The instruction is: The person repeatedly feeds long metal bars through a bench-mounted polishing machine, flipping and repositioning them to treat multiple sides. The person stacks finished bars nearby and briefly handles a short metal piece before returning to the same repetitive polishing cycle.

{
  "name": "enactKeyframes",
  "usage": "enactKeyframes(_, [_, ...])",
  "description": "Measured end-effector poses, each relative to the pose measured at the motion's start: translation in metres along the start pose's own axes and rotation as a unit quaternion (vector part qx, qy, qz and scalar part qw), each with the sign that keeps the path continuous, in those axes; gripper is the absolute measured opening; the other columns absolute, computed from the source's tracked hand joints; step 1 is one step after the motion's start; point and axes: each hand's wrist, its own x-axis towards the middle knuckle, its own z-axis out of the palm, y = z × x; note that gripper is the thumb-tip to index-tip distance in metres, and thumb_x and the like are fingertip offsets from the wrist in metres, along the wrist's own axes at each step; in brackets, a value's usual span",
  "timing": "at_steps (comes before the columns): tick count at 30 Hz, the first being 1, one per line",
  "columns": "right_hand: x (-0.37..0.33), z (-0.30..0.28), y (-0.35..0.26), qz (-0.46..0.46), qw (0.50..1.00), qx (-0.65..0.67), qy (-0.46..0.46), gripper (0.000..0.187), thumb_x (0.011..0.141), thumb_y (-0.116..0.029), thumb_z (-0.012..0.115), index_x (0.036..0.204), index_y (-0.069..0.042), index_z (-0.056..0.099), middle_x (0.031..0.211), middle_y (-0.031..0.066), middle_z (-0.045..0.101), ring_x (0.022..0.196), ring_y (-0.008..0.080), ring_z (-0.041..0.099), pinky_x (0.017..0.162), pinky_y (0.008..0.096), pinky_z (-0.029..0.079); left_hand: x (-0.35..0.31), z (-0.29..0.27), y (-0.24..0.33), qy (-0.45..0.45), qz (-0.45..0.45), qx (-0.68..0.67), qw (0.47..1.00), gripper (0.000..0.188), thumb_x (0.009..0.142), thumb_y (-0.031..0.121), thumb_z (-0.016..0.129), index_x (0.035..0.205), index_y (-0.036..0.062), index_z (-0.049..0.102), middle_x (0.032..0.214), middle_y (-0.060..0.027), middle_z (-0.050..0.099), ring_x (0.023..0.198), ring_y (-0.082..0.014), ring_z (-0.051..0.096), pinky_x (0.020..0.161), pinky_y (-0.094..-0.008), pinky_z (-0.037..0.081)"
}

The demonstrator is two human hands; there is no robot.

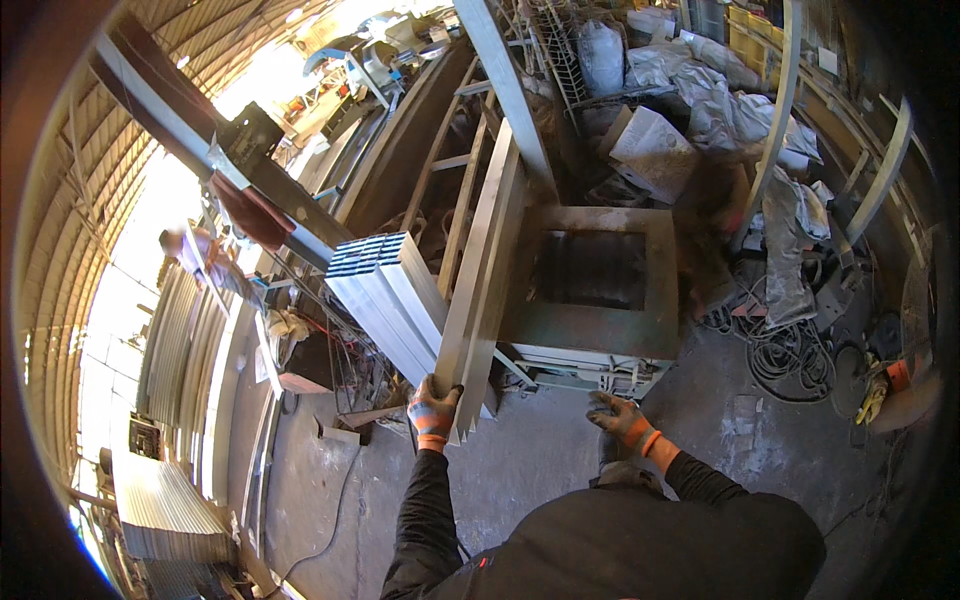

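My left hand (433, 411), in a grey and orange work glove, closes on the near end of a long metal channel (478, 270). Several such channels seem to lie side by side there, stretching away from me along the left side of a machine table. Beside them on the left stands a bundle of silvery metal profiles (385, 295) with their ends stacked in rows. My right hand (622, 423), gloved alike, hovers over the floor in front of the machine table (600, 333). Its fingers are slightly bent and apart, with nothing seen in them.
Coiled cables (790, 362) lie on the floor at the right. Steel posts (505, 95) rise beyond the machine. Corrugated sheets (175, 505) are stacked at lower left. Another person (205, 258) is at the far left. Sacks and a box (655, 150) pile up at the back.
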Motion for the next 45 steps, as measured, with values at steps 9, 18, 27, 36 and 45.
enactKeyframes(9, [0.037, -0.009, -0.025, -0.029, 0.999, -0.016, -0.003, 0.077, 0.104, -0.053, 0.078, 0.160, -0.004, 0.060, 0.155, 0.0212, 0.068, 0.143, 0.0359, 0.066, 0.119, 0.0478, 0.053, 0.003, 0.017, -0.031, -0.045, -0.019, -0.065, 0.997, 0.071, 0.083, 0.043, 0.094, 0.136, 0.0014, 0.071, 0.119, -0.0231, 0.081, 0.107, -0.0378, 0.081, 0.094, -0.0456, 0.063])
enactKeyframes(18, [0.047, 0.005, -0.036, -0.064, 0.998, -0.004, -0.023, 0.076, 0.104, -0.046, 0.080, 0.161, 0.000, 0.057, 0.160, 0.0201, 0.064, 0.147, 0.0348, 0.062, 0.122, 0.0463, 0.051, -0.026, -0.001, -0.030, -0.066, -0.063, 0.025, 0.996, 0.100, 0.079, 0.041, 0.098, 0.158, -0.0011, 0.054, 0.144, -0.0267, 0.071, 0.129, -0.0435, 0.071, 0.109, -0.0494, 0.057])
enactKeyframes(27, [0.030, 0.032, -0.022, -0.057, 0.996, -0.040, -0.062, 0.072, 0.105, -0.045, 0.079, 0.161, -0.005, 0.058, 0.160, 0.0188, 0.064, 0.145, 0.0322, 0.063, 0.119, 0.0439, 0.052, -0.091, 0.001, -0.059, -0.010, -0.119, -0.149, 0.982, 0.093, 0.080, 0.017, 0.097, 0.160, -0.0011, 0.052, 0.139, -0.0211, 0.073, 0.121, -0.0355, 0.075, 0.104, -0.0421, 0.060])
enactKeyframes(36, [0.000, 0.086, -0.031, -0.115, 0.976, -0.179, -0.054, 0.065, 0.103, -0.051, 0.079, 0.152, -0.010, 0.065, 0.146, 0.0178, 0.074, 0.129, 0.0340, 0.073, 0.110, 0.0464, 0.057, -0.183, -0.010, -0.102, -0.003, -0.170, -0.138, 0.976, 0.107, 0.078, 0.017, 0.099, 0.167, -0.0016, 0.043, 0.136, -0.0198, 0.071, 0.107, -0.0302, 0.075, 0.095, -0.0434, 0.062])
enactKeyframes(45, [-0.069, 0.163, -0.054, -0.061, 0.971, -0.129, -0.194, 0.061, 0.105, -0.042, 0.080, 0.156, -0.013, 0.063, 0.151, 0.0158, 0.071, 0.133, 0.0312, 0.072, 0.110, 0.0427, 0.058, -0.349, -0.039, -0.171, 0.032, -0.354, -0.228, 0.906, 0.103, 0.081, 0.013, 0.097, 0.167, -0.0012, 0.042, 0.130, -0.0181, 0.072, 0.101, -0.0263, 0.075, 0.091, -0.0399, 0.063])
